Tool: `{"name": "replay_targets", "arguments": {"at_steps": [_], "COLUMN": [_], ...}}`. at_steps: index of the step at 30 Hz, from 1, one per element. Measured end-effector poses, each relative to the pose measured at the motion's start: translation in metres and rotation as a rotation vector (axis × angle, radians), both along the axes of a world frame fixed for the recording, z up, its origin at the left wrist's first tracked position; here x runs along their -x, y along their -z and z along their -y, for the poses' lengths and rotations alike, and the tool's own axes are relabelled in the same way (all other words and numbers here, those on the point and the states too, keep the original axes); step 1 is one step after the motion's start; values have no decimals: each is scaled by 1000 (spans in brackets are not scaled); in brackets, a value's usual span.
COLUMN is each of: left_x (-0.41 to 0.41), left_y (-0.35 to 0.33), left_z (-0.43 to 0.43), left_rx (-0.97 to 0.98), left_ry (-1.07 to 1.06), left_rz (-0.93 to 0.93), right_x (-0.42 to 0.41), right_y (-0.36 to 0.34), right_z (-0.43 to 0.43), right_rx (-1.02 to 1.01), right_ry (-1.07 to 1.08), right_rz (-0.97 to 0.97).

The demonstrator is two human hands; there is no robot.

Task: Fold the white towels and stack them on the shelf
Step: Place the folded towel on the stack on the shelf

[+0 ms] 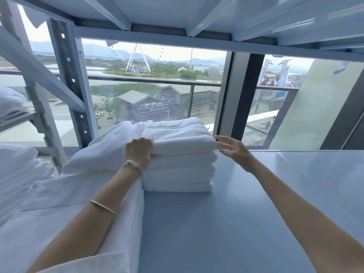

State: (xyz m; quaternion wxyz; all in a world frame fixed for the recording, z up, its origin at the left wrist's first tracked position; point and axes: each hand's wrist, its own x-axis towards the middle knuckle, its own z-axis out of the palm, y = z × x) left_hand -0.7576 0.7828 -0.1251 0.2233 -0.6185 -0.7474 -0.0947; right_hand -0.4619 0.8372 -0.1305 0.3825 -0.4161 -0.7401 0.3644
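Beyond the glass at twelve o'clock lies a wide window (153,79) view of a Ferris wheel (137,56), low buildings, water and hazy hills, with a balcony railing (149,78) crossing it. Closer in, a pale blue metal shelf (226,213) fills the lower half of the view, its surface bare from five o'clock out to three o'clock, and the underside of the next shelf level (177,14) spans the top. A perforated upright post (71,79) stands at ten o'clock.

At the centre sits a stack of folded white towels (179,166), four layers showing at its front edge, squared up on the shelf. Just beside it at nine o'clock lies a softer heap of white linen (102,152), touching the stack's left side, and more white fabric (59,209) spreads toward seven o'clock.

The left hand (138,151) rests against the stack's upper left corner, fingers (145,140) curled over the edge of the top towel (177,134) and gripping it. Two thin bangles (135,166) circle that wrist, and another bracelet (103,206) sits further down the forearm. The right hand (233,149) is at the stack's right side near two o'clock, fingers spread wide and holding nothing, their tips just at the top towel's right edge; whether they touch it is hard to tell.
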Motion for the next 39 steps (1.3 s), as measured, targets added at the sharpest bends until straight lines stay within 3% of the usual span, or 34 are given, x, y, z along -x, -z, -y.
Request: {"name": "replay_targets", "arguments": {"at_steps": [4,8,12,14,17,20,23,27,31,34,39], "left_x": [-1,-4,38,62,94,116,124,126,120,125,124], "left_y": [-6,-1,-20,-29,-26,-4,12,29,21,4,-22], "left_z": [3,11,19,31,46,56,56,50,55,57,66], "left_rx": [-13,94,54,21,254,350,199,28,-144,-246,-491], "left_ry": [-15,51,365,452,306,302,286,169,57,35,119], "left_rz": [47,22,399,443,340,433,517,416,360,321,374], "right_x": [5,26,45,64,102,145,183,224,257,276,289], "right_y": [-9,-10,-19,-23,-24,-20,-15,-13,-16,-17,-40], "right_z": [6,12,17,23,32,39,43,36,26,26,35], "right_rx": [81,-168,-432,-522,-527,-506,-548,-629,-585,-564,-771], "right_ry": [32,167,257,189,30,-119,-195,-265,-280,-203,-23], "right_rz": [24,318,558,561,546,568,666,777,870,834,654]}}
